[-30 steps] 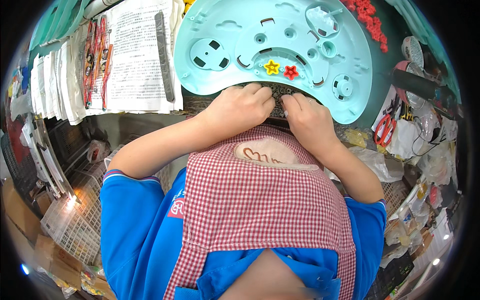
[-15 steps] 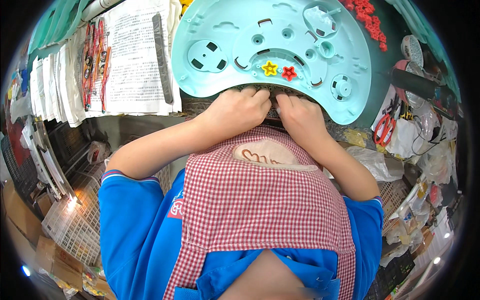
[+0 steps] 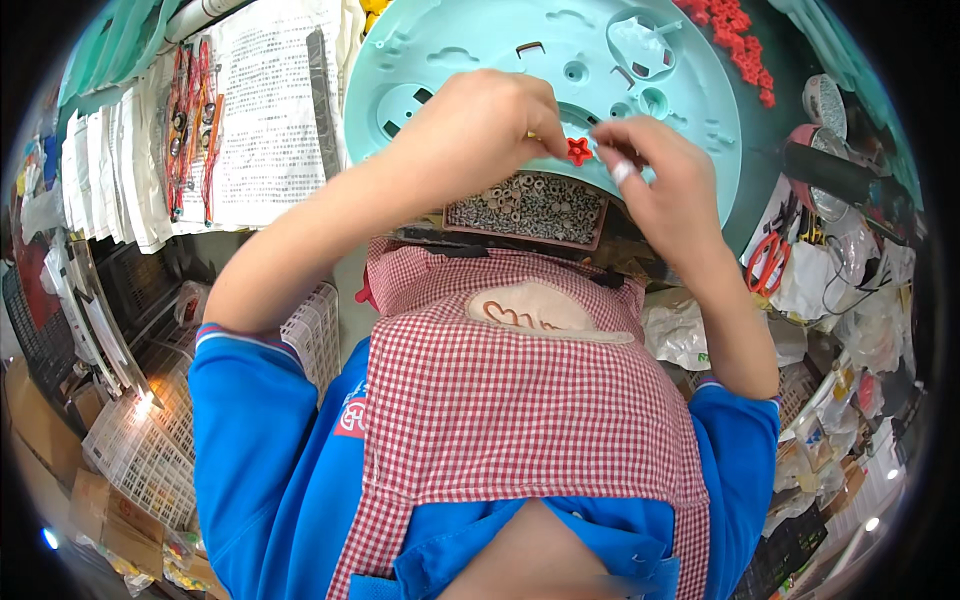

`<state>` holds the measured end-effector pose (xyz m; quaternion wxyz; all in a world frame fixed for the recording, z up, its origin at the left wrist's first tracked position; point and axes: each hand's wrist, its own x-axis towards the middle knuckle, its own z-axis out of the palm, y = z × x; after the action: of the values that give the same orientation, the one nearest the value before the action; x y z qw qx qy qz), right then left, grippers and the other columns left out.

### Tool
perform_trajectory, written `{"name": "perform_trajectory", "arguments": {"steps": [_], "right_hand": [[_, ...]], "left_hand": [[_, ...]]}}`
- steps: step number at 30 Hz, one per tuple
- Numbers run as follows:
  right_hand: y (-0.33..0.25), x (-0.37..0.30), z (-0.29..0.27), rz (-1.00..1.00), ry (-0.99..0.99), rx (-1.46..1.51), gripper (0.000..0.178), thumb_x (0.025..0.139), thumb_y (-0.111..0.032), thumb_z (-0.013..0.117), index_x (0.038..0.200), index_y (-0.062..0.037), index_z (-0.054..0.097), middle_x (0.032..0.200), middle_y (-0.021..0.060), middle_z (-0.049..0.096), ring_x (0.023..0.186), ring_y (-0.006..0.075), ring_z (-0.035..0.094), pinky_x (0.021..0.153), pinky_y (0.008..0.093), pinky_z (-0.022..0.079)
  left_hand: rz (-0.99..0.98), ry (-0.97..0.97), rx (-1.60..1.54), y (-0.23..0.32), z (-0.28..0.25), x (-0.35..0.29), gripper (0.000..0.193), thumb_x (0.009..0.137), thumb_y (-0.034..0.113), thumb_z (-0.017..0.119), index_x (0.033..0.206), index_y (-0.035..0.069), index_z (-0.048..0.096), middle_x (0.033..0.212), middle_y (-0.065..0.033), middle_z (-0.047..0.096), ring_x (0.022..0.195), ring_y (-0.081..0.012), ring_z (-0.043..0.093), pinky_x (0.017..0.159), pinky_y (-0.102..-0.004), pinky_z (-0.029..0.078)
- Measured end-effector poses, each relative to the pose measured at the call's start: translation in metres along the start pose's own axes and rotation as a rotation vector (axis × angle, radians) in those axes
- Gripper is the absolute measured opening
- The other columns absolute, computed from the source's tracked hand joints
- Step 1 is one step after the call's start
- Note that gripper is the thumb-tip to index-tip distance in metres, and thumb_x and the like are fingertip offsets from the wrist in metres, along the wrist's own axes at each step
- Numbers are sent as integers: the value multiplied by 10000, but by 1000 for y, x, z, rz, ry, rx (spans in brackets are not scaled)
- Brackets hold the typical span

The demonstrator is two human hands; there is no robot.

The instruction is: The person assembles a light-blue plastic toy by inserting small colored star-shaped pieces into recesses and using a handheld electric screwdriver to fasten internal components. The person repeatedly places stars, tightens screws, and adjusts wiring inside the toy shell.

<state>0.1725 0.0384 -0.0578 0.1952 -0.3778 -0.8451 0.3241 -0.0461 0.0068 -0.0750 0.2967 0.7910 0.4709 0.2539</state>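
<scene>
A large pale turquoise plastic panel [image 3: 450, 30] lies on the bench in front of me. My left hand [image 3: 495, 125] is over its near middle, fingers pinched together; anything between the fingertips is too small to make out. It hides most of the yellow star where one sat before. A red star-shaped piece [image 3: 578, 151] sits on the panel between my two hands. Beside it on the right is my right hand [image 3: 665, 170], thumb and forefinger drawn together, a white wrap on one finger. What they hold cannot be seen. Below, a shallow tray [image 3: 598, 230] contains small metal washer-like parts [image 3: 525, 205].
Red plastic pieces [image 3: 735, 40] lie beyond the panel's right side. Printed sheets [image 3: 270, 130] with red-wired parts [image 3: 190, 130] lie at left. Red-handled scissors [image 3: 768, 262] are at right, near a dark cylindrical object [image 3: 835, 165]. A white crate [image 3: 150, 450] stands low at left.
Both hands have risen from the metal-parts tray at the panel's near edge onto the panel, around the star pieces. The tray now shows; the yellow star is mostly covered.
</scene>
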Motion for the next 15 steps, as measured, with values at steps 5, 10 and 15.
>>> {"name": "perform_trajectory", "arguments": {"steps": [5, 10, 15], "right_hand": [[18, 12, 4, 12, -72, 56, 149, 781, -19, 664, 920, -47, 710, 871, 82, 695, 767, 272, 649, 685, 368, 517], [22, 10, 4, -27, -60, -51, 137, 774, -52, 683, 902, -70, 727, 832, 60, 704, 776, 251, 646, 709, 377, 509], [21, 12, 2, -14, -79, -80, 125, 778, -77, 691, 895, -88, 732, 821, 54, 705, 769, 248, 645, 699, 375, 508]], "left_hand": [[-51, -89, 75, -18, 2, 15, 94, 729, 85, 711, 814, 73, 749, 794, -80, 694, 746, -271, 673, 690, -377, 537], [-134, -169, 99, -17, 4, 15, 74, 723, 93, 726, 793, 73, 741, 825, -56, 677, 772, -263, 653, 713, -365, 528], [36, -127, 265, -13, 3, 19, 48, 724, 130, 733, 761, 104, 750, 927, -23, 613, 915, -226, 591, 764, -350, 527]]}}
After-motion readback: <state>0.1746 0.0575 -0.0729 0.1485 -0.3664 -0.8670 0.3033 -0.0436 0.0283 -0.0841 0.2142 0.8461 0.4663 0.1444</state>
